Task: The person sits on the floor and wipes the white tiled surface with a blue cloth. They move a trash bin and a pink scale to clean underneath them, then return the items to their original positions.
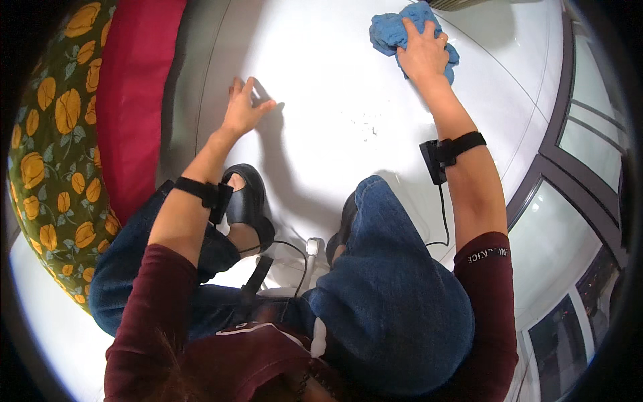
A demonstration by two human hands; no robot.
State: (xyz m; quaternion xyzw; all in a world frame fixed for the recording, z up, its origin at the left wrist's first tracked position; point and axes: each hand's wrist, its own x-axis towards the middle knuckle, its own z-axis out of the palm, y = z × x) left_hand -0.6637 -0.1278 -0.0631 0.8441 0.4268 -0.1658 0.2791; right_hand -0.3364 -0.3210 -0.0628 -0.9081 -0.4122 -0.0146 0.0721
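My right hand presses a crumpled blue cloth against the glossy white tiled floor, fingers spread over it. The cloth bunches out on both sides of the hand. On the left, my left hand holds nothing, its thumb apart from the fingers. It casts a shadow on the floor; whether it touches the tile I cannot tell. Small dark marks lie on the floor between the two hands, nearer to my right forearm.
A bed or sofa with a floral cover and red side panel runs along the left. Grey-framed glass panels line the right. A white plug is between my black shoes. A cable hangs from the right forearm device.
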